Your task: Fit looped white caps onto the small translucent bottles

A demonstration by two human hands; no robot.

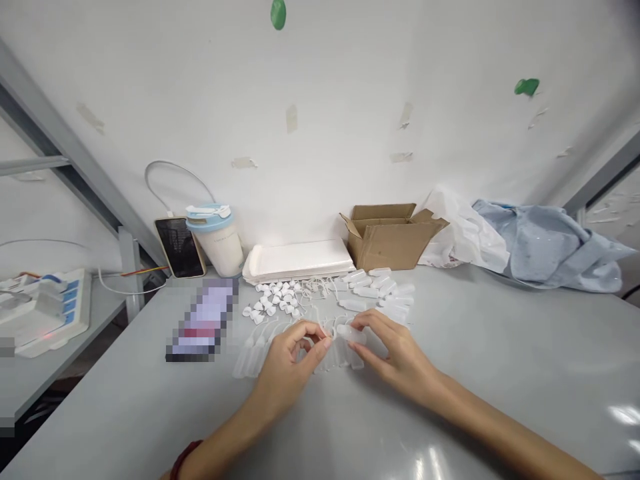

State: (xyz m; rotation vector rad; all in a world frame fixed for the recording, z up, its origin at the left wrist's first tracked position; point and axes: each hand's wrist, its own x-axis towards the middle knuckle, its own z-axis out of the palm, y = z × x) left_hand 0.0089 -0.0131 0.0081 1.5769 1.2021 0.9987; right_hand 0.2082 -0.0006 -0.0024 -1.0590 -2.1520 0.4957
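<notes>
- A white wall (340,100) rises behind everything, with scraps of tape and two green patches (278,13) on it.
- The grey table (500,373) carries nearly all the things.
- At its back right lies a crumpled blue-grey bundle (550,247), with a white plastic bag (463,233) just beside it.
- Left of that bag stands a cardboard box (390,243), its flaps open.
- A flat white stack (300,258) lies along the wall, left of the box.
- The right hand (397,350) has its grip closed on one translucent bottle (345,332), thumb below and fingers above, near the table's middle.
- The left hand (293,360) brings thumb and forefinger close together just beside that bottle's left end; whether its grip pinches anything, I cannot tell.
- A cup (223,247) with a blue lid stands left of the stack.
- A dark-screened phone (181,247) leans upright beside the cup; a pixelated flat object (205,317) lies in front.
- More bottles (245,360) with thin loops lie in a row under and beside the hands.
- Loose bottles (367,292) lie scattered in front of the box.
- Small white caps (287,293) form a loose heap before the stack.
</notes>
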